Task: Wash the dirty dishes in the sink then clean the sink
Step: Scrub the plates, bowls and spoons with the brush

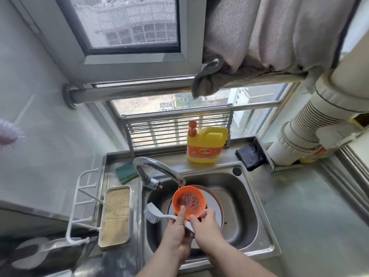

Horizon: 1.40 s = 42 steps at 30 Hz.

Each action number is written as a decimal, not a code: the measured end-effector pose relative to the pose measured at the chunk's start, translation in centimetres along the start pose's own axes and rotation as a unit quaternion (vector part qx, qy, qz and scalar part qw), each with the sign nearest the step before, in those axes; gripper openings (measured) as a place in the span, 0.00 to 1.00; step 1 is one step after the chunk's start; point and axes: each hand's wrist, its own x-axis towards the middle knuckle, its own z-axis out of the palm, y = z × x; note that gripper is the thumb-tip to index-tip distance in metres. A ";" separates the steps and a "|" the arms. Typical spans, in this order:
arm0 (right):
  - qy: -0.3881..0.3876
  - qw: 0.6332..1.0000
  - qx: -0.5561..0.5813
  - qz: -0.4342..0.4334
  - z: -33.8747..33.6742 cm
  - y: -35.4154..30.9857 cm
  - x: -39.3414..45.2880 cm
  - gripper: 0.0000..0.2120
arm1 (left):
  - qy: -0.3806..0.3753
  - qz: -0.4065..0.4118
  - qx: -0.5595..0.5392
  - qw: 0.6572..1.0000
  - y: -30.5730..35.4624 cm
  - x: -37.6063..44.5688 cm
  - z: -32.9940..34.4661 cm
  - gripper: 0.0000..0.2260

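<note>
Rinsing an orange bowl (189,200) under the tap (159,168), I steady its near rim with both hands: my left hand (175,232) closed on the bowl and brush (155,215), my right hand (205,226) pinching the edge. It sits over a plate (216,208) in the sink (245,196). Light plastic, likely slippery with suds; best gripped at the rim. Detergent (205,144) stands on the steel surface (311,206) below the window

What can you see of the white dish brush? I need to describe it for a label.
The white dish brush looks like plastic: a bristled head at the left and a thin curved handle running right. It lies about level over the sink, below the orange bowl. Both hands overlap its handle, left hand and right hand.
</note>
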 end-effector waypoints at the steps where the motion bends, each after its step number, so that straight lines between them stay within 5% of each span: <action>1: 0.003 0.999 0.029 0.012 -0.1 0.1 0.1 0.12 | 0.005 0.004 -0.002 1.000 0.0 -0.1 0.1 0.17; 11: -0.140 0.958 0.186 0.170 -1.1 -0.5 1.3 0.10 | 0.020 0.008 0.067 0.998 -1.2 -1.4 0.7 0.23; 18: -0.112 0.963 0.174 0.173 -2.3 -0.1 1.7 0.12 | 0.013 0.011 0.064 0.998 -1.6 -2.9 1.1 0.36; 23: -0.102 0.968 0.161 0.161 -4.3 -0.1 2.1 0.11 | 0.145 0.091 0.139 0.975 -2.0 -4.1 1.1 0.14; 27: -0.127 0.965 0.159 0.164 -5.8 0.5 2.0 0.10 | 0.075 0.040 0.226 0.970 -1.7 -5.1 2.6 0.07; 35: -0.180 0.962 0.160 0.133 -9.0 2.4 0.5 0.08 | 0.011 -0.077 0.161 0.984 -3.5 -4.3 4.4 0.21; 38: -0.224 0.959 0.157 0.071 -10.9 2.6 0.0 0.18 | -0.001 -0.091 0.140 0.986 -4.3 -3.9 4.4 0.25; 42: -0.246 0.964 0.071 -0.067 -14.7 2.8 -0.9 0.43 | -0.020 -0.093 0.083 0.992 -5.2 -3.8 4.4 0.30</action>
